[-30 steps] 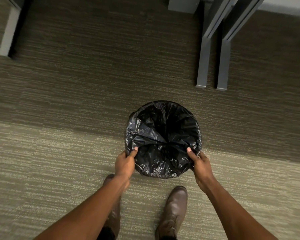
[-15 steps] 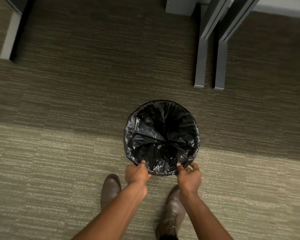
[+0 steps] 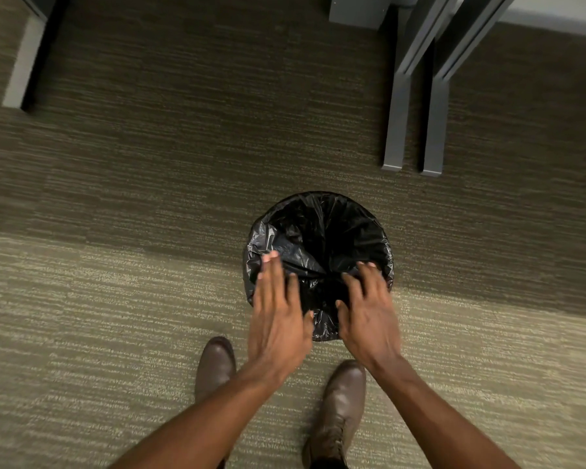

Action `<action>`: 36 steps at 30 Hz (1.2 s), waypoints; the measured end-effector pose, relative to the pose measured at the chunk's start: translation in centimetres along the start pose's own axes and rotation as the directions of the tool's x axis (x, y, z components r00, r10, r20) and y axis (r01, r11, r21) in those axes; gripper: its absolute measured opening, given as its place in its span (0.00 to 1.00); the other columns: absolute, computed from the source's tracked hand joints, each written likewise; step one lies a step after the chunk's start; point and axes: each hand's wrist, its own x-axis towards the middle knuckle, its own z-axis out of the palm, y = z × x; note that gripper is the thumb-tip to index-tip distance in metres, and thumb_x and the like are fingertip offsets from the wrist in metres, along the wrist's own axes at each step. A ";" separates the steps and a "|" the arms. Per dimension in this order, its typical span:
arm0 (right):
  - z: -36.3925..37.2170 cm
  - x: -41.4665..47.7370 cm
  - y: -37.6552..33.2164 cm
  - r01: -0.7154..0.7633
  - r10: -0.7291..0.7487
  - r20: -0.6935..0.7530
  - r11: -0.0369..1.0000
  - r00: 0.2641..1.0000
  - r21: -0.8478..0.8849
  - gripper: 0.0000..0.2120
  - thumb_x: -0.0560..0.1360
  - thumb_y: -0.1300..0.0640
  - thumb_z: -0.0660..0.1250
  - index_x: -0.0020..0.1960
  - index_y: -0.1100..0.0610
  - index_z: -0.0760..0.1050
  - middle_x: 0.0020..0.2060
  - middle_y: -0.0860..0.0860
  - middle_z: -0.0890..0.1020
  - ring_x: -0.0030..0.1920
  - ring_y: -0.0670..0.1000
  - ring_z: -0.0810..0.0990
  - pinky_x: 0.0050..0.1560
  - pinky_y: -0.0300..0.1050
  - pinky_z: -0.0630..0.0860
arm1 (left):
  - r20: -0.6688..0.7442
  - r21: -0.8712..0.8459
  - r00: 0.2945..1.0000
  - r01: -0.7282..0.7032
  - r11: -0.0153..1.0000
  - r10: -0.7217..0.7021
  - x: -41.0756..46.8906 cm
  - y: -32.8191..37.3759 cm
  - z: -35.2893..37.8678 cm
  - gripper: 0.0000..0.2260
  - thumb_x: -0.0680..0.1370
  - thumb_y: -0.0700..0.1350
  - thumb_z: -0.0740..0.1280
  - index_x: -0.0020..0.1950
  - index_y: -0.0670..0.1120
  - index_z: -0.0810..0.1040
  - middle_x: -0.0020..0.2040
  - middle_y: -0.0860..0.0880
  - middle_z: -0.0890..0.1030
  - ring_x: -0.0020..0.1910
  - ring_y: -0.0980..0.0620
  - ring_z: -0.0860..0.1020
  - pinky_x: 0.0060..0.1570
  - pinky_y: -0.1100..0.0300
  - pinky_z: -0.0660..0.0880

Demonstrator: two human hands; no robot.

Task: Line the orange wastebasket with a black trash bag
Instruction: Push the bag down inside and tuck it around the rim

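Both hands have let go of the black trash bag (image 3: 322,231); left hand (image 3: 278,316) and right hand (image 3: 369,319) hover spread above it. The bag covers the wastebasket's rim

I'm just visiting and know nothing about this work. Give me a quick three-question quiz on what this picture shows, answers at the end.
1. True or false: the black bag covers the bin's rim all around, as far as can be seen.
2. What are the left hand and right hand doing? A) gripping the bag B) open, fingers spread over the near edge C) resting on the carpet
3. Fill in: two brown ___ stand on the carpet just below the bin.

Key: 1 true; 2 B; 3 shoes.
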 end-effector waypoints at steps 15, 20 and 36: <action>3.0 8.1 1.2 0.552 0.130 0.758 0.608 0.639 -0.570 0.32 0.88 0.42 0.44 0.88 0.53 0.53 0.88 0.61 0.50 0.87 0.67 0.42 0.83 0.72 0.35 | 0.714 0.592 0.700 -0.619 0.515 0.020 10.4 -2.3 0.6 0.39 0.87 0.69 0.43 0.79 0.46 0.77 0.82 0.42 0.75 0.89 0.33 0.48 0.78 0.32 0.22; 2.6 8.5 1.6 0.529 0.210 0.762 0.607 0.612 -0.593 0.33 0.88 0.38 0.45 0.87 0.53 0.57 0.88 0.60 0.54 0.87 0.66 0.43 0.83 0.71 0.35 | 0.702 0.602 0.708 -0.534 0.593 -0.076 10.3 -2.8 0.1 0.41 0.86 0.71 0.41 0.86 0.45 0.67 0.87 0.39 0.65 0.89 0.32 0.45 0.83 0.31 0.30; -1.2 17.7 -2.2 0.015 -0.084 0.667 0.994 0.740 0.107 0.36 0.78 0.54 0.71 0.84 0.47 0.64 0.75 0.58 0.79 0.72 0.60 0.79 0.69 0.48 0.76 | 0.705 0.002 0.676 -0.306 0.952 0.216 2.8 4.4 0.1 0.55 0.77 0.81 0.38 0.89 0.41 0.55 0.89 0.37 0.57 0.90 0.36 0.49 0.84 0.31 0.36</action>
